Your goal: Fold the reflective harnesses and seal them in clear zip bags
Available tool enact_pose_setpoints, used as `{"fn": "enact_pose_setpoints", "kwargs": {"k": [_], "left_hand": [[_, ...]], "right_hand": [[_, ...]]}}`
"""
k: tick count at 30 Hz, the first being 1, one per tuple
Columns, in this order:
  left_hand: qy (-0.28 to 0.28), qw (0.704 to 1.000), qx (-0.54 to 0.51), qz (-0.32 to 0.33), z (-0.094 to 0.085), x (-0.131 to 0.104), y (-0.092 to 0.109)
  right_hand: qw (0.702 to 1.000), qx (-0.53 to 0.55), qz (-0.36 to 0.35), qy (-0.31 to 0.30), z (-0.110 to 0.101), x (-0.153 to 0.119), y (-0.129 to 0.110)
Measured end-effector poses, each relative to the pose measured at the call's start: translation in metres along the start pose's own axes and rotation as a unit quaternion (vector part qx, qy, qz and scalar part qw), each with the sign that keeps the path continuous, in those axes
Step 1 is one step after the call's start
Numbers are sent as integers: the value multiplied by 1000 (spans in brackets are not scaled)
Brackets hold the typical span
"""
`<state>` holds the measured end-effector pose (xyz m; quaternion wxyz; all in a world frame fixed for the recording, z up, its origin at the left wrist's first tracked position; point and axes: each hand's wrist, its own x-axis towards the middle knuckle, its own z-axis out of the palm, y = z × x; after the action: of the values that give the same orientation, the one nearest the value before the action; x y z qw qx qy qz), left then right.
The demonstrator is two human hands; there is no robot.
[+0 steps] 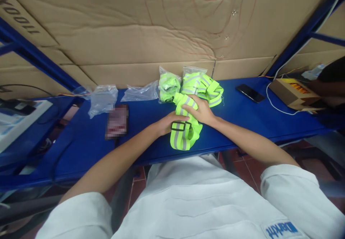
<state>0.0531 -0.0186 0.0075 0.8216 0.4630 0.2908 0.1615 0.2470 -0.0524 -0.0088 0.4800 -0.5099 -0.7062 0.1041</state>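
Note:
A neon yellow-green strap (185, 138) with grey reflective stripes and a black buckle is bunched between my hands near the table's front edge. My left hand (168, 122) grips it from the left side, beside the buckle. From the right, my right hand (201, 110) wraps over its upper part. Just behind are a bagged green strap bundle (169, 85) and, to its right, a looser green strap pile (199, 84) partly in a clear bag. Where the held strap meets these bundles, I cannot tell if they touch.
Clear plastic bags (104, 98) and a blurred reddish rectangular item (116, 121) lie left on the blue table (151, 152). Rightward are a black phone (250, 93), a white cable and an open cardboard box (292, 95). Another person's arm shows at far right. Cardboard stands behind.

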Motion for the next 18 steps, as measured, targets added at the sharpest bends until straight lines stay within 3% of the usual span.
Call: {"fn": "enact_pose_setpoints", "kwargs": {"k": [9,18], "left_hand": [[50,998,13,-22,3,-7,-1],[15,997,-13,-79,1,-15,-3]], "right_hand": [[998,49,30,-3,1,-2,-3],[975,168,146,-22,-1,-17,-21]]}}
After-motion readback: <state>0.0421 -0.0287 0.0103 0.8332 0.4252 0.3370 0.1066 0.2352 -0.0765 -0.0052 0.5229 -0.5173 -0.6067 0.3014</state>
